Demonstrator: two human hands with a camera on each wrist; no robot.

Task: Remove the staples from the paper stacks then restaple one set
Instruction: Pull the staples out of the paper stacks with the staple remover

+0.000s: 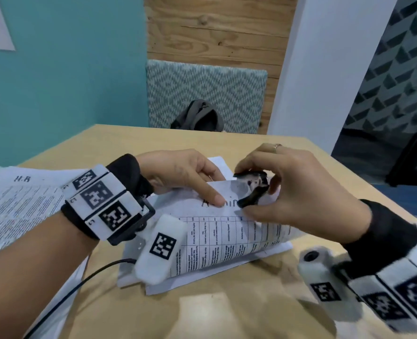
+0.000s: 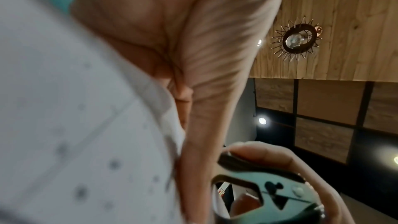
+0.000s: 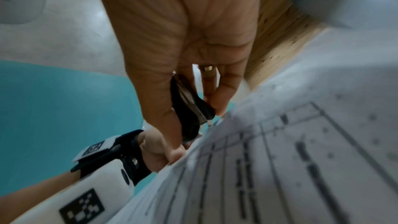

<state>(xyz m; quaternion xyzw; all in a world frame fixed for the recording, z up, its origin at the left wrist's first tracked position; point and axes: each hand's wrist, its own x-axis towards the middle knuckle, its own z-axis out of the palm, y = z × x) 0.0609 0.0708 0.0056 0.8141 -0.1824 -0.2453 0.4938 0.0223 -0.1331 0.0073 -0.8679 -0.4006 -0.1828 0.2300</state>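
Centrally, right hand [image 1: 300, 192] fingers [image 1: 263, 213] pinching staple remover [image 1: 252, 193], left hand [image 1: 178, 172] gripping paper stack [image 1: 227, 243]

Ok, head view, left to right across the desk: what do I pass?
H.R paper stack → left hand, pinching the gridded stack → staple remover → right hand, gripping it.

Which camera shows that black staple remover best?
The right wrist view: the staple remover, in the right hand, shows its metal claws at the edge of the paper stack. The head view blurs it behind fingers; the left wrist view crops it.
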